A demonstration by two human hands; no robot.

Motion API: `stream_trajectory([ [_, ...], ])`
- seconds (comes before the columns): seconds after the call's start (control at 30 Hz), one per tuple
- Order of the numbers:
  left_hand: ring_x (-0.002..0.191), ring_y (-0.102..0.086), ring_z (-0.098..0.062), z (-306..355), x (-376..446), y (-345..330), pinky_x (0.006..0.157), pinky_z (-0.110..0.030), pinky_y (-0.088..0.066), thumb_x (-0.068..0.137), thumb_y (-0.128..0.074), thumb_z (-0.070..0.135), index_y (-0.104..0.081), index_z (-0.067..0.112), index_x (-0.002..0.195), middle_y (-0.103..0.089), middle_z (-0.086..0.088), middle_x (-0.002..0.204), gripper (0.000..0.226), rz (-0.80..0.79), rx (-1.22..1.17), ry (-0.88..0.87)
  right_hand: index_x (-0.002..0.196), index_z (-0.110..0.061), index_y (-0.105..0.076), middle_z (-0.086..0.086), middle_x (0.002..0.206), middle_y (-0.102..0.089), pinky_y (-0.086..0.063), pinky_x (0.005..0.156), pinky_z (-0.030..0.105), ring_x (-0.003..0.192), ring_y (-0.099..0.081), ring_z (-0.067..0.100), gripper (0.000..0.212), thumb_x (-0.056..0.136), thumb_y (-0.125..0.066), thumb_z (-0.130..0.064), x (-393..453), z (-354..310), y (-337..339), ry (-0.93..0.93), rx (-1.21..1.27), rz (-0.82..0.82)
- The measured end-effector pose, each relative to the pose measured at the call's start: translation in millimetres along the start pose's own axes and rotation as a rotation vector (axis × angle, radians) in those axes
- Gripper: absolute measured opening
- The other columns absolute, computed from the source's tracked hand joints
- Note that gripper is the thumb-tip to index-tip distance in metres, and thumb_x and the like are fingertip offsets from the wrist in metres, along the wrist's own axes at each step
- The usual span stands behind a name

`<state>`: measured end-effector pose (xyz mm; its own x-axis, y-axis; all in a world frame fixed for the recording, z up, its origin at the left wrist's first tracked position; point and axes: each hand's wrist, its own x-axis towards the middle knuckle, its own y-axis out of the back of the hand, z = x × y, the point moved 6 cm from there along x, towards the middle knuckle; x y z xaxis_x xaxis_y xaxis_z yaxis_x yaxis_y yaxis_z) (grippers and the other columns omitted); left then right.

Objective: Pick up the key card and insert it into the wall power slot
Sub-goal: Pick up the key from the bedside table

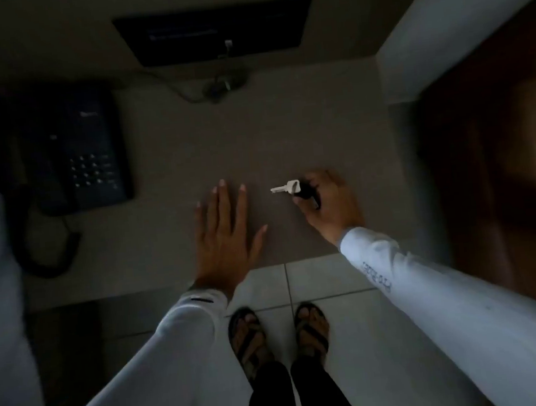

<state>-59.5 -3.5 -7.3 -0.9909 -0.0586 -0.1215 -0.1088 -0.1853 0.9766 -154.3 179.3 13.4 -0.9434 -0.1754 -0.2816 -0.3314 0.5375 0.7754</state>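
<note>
Your left hand [227, 236] lies flat, fingers spread, on the table [189, 145]. Your right hand [329, 203] grips a dark fob with a silver key [285, 188]. A telephone [81, 152] sits far left.

I see a matt, finely textured grey tabletop [188, 138], and on it a pale shiny metal key [283, 188] with a dark fob. Left of the key sits a dull black plastic telephone [82, 155]. Right of the key, glossy brown wood [500, 147] reflects light; below, smooth pale floor tiles [333, 278].
</note>
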Motion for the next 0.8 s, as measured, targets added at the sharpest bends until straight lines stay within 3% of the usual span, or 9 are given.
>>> stream_trajectory([
  [0.23, 0.153, -0.037, -0.047, -9, 1, -3, 0.123, -0.069, -0.033, 0.102, -0.034, 0.061, -0.033, 0.007, 0.163, -0.034, -0.031, 0.168, 0.081, -0.054, 0.040, -0.035, 0.099, -0.020, -0.070, 0.006, 0.096, -0.075, -0.057, 0.080, 0.045, 0.089, -0.070, 0.028, 0.017, 0.083, -0.066, -0.020, 16, 8, 1, -0.040, 0.045, -0.046],
  [0.43, 0.153, -0.038, -0.046, -7, 14, 43, 0.123, -0.069, -0.034, 0.102, -0.034, 0.062, -0.033, 0.008, 0.163, -0.035, -0.029, 0.167, 0.081, -0.014, 0.101, -0.040, 0.092, -0.022, -0.069, 0.003, 0.092, -0.077, -0.058, 0.078, 0.043, 0.089, -0.072, 0.028, 0.009, 0.084, -0.066, -0.024, 11, -3, 36, -0.088, 0.031, -0.037],
  [0.63, 0.156, -0.034, -0.044, 25, 45, 151, 0.125, -0.066, -0.031, 0.103, -0.032, 0.063, -0.029, 0.009, 0.164, -0.031, -0.028, 0.170, 0.081, 0.086, 0.102, -0.105, 0.090, -0.020, -0.069, -0.001, 0.087, -0.077, -0.059, 0.075, 0.044, 0.082, -0.072, 0.024, 0.007, 0.084, -0.070, -0.016, 0, -51, 135, -0.070, 0.141, 0.143],
  [0.8, 0.155, -0.037, -0.042, 67, 64, 285, 0.124, -0.064, -0.036, 0.104, -0.041, 0.060, -0.033, 0.008, 0.163, -0.033, -0.028, 0.169, 0.079, 0.279, 0.064, -0.166, 0.100, -0.023, -0.070, 0.001, 0.091, -0.077, -0.059, 0.082, 0.042, 0.086, -0.072, 0.020, 0.022, 0.083, -0.068, -0.008, -18, -114, 250, 0.011, 0.267, 0.293],
])
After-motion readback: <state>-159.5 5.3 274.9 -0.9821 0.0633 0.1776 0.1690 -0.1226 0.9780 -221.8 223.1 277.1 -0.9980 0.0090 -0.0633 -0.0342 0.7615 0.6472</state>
